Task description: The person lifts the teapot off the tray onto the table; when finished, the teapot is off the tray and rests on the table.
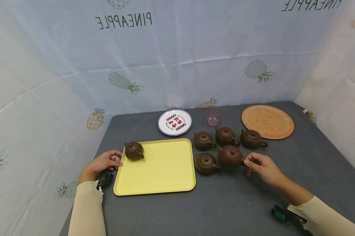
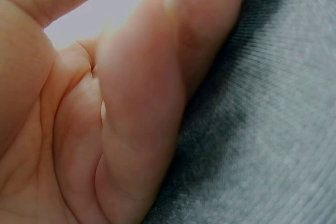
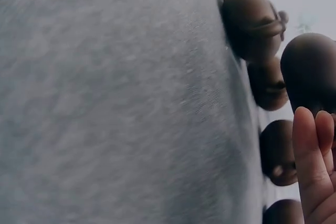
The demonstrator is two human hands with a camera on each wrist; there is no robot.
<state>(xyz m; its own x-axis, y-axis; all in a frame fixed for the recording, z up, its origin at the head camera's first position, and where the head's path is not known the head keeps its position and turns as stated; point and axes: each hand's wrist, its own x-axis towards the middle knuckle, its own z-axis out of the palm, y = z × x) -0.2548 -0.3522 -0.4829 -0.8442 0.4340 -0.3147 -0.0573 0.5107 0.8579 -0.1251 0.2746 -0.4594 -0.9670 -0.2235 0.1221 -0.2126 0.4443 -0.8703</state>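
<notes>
My right hand [image 1: 267, 170] pinches the handle of a brown teapot [image 1: 230, 156]; in the right wrist view this teapot [image 3: 310, 72] appears raised off the cloth above the fingers [image 3: 310, 156]. Several other brown teapots stand around it, one nearest on its left [image 1: 206, 163]. A single brown teapot [image 1: 134, 150] sits in the upper left corner of the yellow tray [image 1: 158, 170]. At the tray's left edge, my left hand [image 1: 102, 164] touches the rim with its fingers. The left wrist view shows its bent fingers [image 2: 142, 77] close up beside the grey cloth.
Behind the tray lies a white plate with red writing [image 1: 175, 122]. A pink transparent cup [image 1: 214, 117] stands to its right, and a round orange-brown mat [image 1: 267, 122] lies at the back right. A pineapple-print curtain [image 1: 177, 42] hangs behind the grey-covered table [image 1: 213, 209].
</notes>
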